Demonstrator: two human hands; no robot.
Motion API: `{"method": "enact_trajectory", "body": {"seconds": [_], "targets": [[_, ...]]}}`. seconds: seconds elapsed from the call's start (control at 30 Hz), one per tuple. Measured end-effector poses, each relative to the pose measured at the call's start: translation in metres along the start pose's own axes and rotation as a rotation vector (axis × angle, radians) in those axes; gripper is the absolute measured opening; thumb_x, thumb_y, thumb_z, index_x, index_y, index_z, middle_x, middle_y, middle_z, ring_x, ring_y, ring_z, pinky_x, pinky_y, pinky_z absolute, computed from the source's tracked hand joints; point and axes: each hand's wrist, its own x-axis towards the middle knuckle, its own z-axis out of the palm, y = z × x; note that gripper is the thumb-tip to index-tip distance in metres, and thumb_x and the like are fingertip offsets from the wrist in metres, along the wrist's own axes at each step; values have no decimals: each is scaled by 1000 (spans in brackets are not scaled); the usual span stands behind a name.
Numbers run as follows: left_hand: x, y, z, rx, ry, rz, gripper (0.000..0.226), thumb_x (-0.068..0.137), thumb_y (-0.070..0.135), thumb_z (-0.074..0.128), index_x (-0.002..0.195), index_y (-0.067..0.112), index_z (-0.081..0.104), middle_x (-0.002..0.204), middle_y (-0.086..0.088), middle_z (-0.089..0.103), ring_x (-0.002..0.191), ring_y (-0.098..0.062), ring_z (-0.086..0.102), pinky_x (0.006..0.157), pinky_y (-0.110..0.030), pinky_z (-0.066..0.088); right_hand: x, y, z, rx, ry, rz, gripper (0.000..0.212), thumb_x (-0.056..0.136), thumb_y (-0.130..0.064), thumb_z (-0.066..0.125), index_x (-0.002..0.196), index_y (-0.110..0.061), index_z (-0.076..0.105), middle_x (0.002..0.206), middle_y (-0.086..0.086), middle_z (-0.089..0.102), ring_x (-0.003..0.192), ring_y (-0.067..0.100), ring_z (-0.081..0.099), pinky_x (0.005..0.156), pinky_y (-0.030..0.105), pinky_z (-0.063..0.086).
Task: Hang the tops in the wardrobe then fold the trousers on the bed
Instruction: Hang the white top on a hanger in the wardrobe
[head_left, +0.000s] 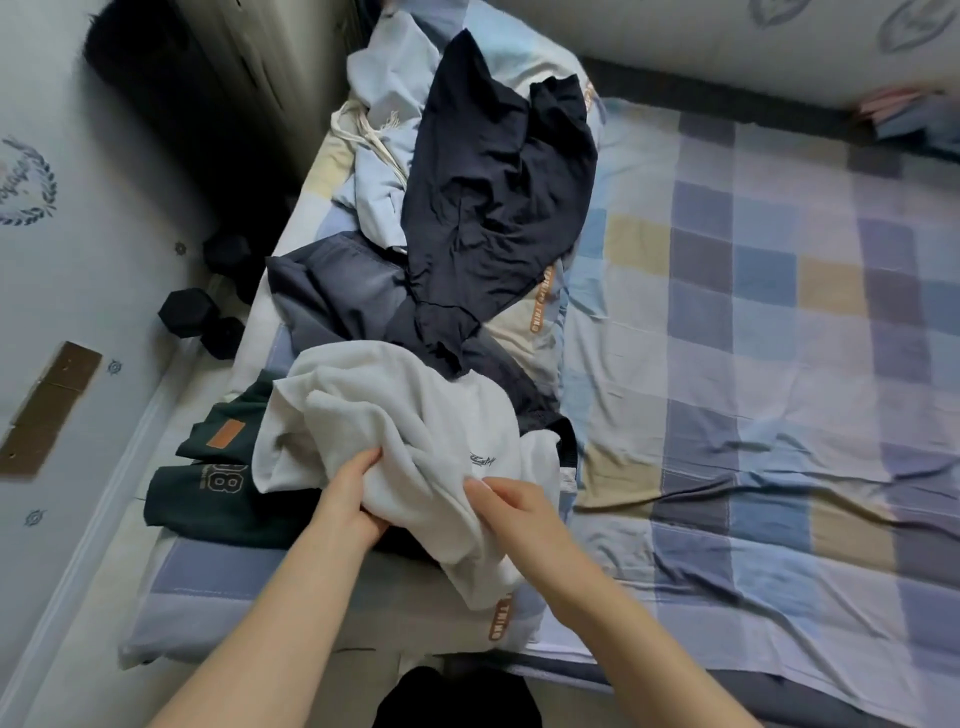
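Checked bedding in blue, lilac and tan is covering the bed (753, 322), and every place below is being given relative to the white top (395, 431), which is lying bunched at the near end of the clothes pile. Both hands are working on it: the left hand (349, 499) is gripping a fold at its near left edge with the fingers curled into the cloth, and the right hand (511, 501) is pinching the fabric just below the small chest print. It is looking soft, thick and fairly light, so it is likely sagging wherever it is not being held; taking it by the shoulders or the neckline would probably let it hang straight for a hanger, though those parts are hidden in the folds. Just left of it and partly under it, a dark green garment (218, 483) with a number print is lying flat. Beyond it a grey garment (337, 296) is spreading, then a navy garment (493, 192), thin and creased, is draping over the pile, and farthest a pale blue garment (384, 104) with cords is lying. Two dumbbells (202, 317) are sitting on the floor to its far left.
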Motion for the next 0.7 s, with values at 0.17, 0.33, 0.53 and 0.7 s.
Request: {"method": "enact_trajectory", "body": {"seconds": [0.17, 0.33, 0.53, 0.7], "targets": [[-59, 26, 3, 76, 41, 175, 43, 86, 6, 59, 128, 14, 58, 103, -10, 69, 86, -26, 66, 53, -31, 53, -41, -20, -19, -150, 266, -19, 40, 90, -36, 55, 64, -14, 33, 61, -6, 28, 57, 10, 29, 58, 30, 24], [-139, 46, 6, 264, -159, 360, 33, 90, 17, 62, 122, 23, 64, 105, -4, 75, 88, -20, 73, 66, -31, 56, -88, -23, -19, -386, 351, -95, 13, 87, -26, 65, 79, -16, 61, 80, -3, 60, 81, 13, 53, 71, 29, 39], [-219, 47, 15, 287, -358, 383, 26, 93, 18, 61, 119, 14, 67, 108, -10, 74, 96, -23, 72, 76, -34, 59, -138, -35, -10, -274, 452, -71, 7, 90, -18, 63, 84, -16, 64, 86, -2, 63, 86, 15, 56, 76, 29, 45], [-276, 58, 36, 483, -468, 510, 12, 90, 15, 65, 96, 14, 75, 96, -9, 75, 89, -23, 70, 83, -38, 55, -182, -58, -21, -25, 527, -13, 7, 87, -14, 65, 86, -19, 71, 89, -4, 71, 92, 9, 63, 77, 20, 46]]}}
